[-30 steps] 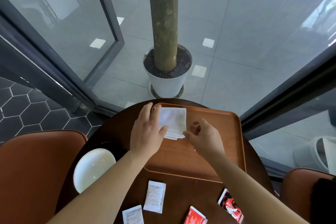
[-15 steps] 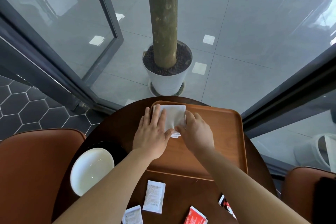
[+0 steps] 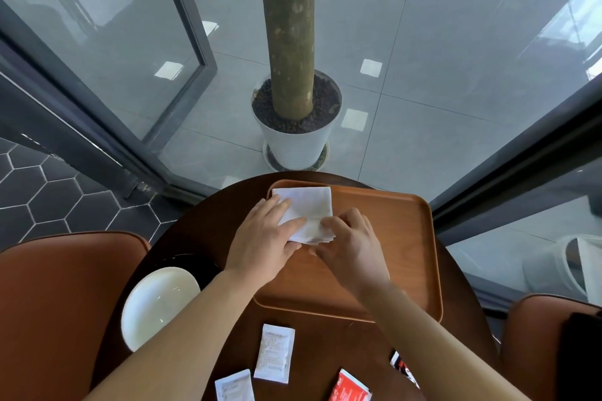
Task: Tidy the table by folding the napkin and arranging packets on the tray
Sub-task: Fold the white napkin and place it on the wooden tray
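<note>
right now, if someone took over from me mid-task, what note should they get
Left hand: fingers flat, pressing the napkin down at the far left corner of the tray.
Right hand: fingers on the napkin's near right edge; pressing or pinching, cannot tell.
Done: napkin looks folded into a small square, lying on the tray.
Left: white packets and red packets lie on the table near the person; none on the tray yet.
</note>
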Tool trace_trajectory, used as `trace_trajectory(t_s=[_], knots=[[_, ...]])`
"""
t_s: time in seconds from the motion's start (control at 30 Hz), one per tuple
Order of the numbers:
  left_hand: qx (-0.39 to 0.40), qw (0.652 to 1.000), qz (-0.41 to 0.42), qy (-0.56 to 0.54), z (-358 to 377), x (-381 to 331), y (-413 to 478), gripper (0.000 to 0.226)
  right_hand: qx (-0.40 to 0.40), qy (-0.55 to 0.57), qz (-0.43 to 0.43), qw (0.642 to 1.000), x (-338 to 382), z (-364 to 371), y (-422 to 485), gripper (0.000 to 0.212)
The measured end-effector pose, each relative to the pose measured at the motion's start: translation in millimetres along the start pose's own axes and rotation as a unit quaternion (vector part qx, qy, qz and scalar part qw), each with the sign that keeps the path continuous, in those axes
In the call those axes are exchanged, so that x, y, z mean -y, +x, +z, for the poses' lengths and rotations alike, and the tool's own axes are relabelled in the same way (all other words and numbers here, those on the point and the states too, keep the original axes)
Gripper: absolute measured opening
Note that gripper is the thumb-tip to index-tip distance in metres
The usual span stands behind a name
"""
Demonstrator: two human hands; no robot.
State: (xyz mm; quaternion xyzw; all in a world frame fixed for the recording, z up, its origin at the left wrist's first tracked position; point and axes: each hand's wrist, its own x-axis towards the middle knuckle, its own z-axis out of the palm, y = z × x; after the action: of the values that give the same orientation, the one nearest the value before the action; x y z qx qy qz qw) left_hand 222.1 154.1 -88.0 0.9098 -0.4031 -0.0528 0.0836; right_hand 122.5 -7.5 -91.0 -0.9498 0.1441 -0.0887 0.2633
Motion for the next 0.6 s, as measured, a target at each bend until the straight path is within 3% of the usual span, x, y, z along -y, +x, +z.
trace_trajectory(t_s=[0.17, 0.33, 0.47, 0.6], knots=[[-0.021, 1.0, 0.008, 0.002, 2.9, -1.5, 0.7, 0.038, -0.026, -0.025, 0.013, 0.999, 6.2, 9.6, -1.8, 0.024], [-0.012, 1.0, 0.013, 0.01, 4.4, -1.4, -5.8, 0.042, -0.023, -0.032, 0.031, 0.999, 7.2, 11.0, 1.7, 0.018], [0.017, 1.0, 0.016, 0.0, 5.8, 1.4, -15.1, 0.05, -0.003, -0.033, 0.037, 0.999, 5.3, 6.8, 0.3, 0.027], [-0.013, 1.0, -0.008, 0.019, 2.3, -4.1, -3.4, 0.053, -0.008, -0.079, -0.015, 0.997, 4.6, 4.1, 0.1, 0.026]])
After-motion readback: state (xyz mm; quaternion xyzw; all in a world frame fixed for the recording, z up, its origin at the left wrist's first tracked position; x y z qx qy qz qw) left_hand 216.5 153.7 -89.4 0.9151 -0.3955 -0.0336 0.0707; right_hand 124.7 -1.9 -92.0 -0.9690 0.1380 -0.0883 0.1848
